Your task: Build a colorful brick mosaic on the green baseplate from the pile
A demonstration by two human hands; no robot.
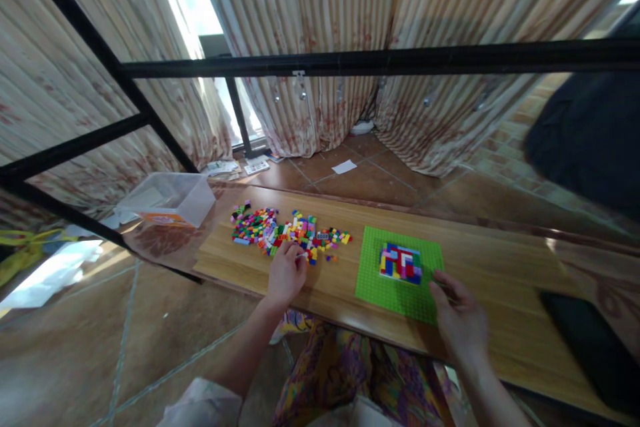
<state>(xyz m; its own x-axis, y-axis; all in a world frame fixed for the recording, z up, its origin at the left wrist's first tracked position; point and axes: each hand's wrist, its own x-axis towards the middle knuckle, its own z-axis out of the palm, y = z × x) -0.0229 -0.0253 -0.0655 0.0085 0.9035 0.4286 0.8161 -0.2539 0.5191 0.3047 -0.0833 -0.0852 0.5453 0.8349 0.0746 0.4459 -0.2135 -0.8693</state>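
Note:
On the wooden board lies a loose pile of small colourful toy bricks. My left hand reaches to the near side of this pile, its fingers closed together. A small white bit shows by the fingertips, too small to make out as held or lying there. To the right is a green studded baseplate. A low, flat block of mixed-colour bricks is built on it, right of its middle. My right hand is at the baseplate's right edge, thumb and curled fingers closed on that edge.
A clear plastic bin with an orange label stands left of the pile. A dark flat device lies at the board's right end. Beyond the table runs a black metal bar before striped curtains. Papers lie on the tiled floor.

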